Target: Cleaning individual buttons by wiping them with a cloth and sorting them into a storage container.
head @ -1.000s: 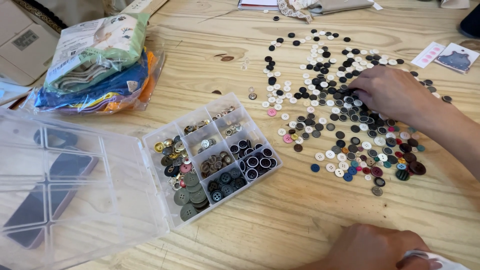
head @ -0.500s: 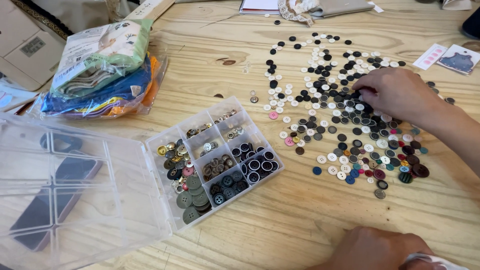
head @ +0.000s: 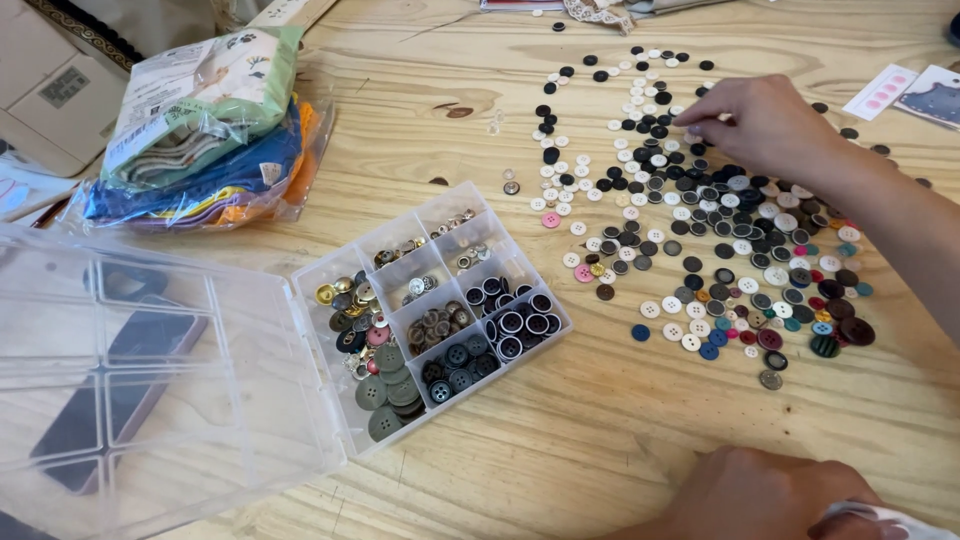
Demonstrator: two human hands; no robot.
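Right hand [head: 765, 125]: reaches into the far part of the spread of loose mixed buttons [head: 700, 215] on the pale wooden table [head: 420, 120]; thumb and fingertips [head: 688, 113] drawn together in a pinch over small white and black buttons; too small to tell whether one is held.
Left hand [head: 745, 497]: rests at the near table edge, curled loosely beside a scrap of white cloth [head: 880, 520]; grip on it cannot be told.
Buttons: scattered well right of the clear plastic compartment box [head: 430, 305], whose cells hold sorted gold, green, grey and black-rimmed buttons.
Box lid [head: 150, 380]: hinged open flat to the left, a dark phone-like slab visible through it.
Risk, forearm: lies low over coloured buttons at the right; likely to sweep some aside.
Risk, pinch: small flat buttons, probably easy to fumble and roll off.
Risk, box: light and open; a knock would likely mix the cells.
Edges: near table edge by the left hand; stacked fabric packs in clear plastic bags [head: 200, 130] crowd the far left.
Open room: bare wood between box and buttons, and in front of the box.
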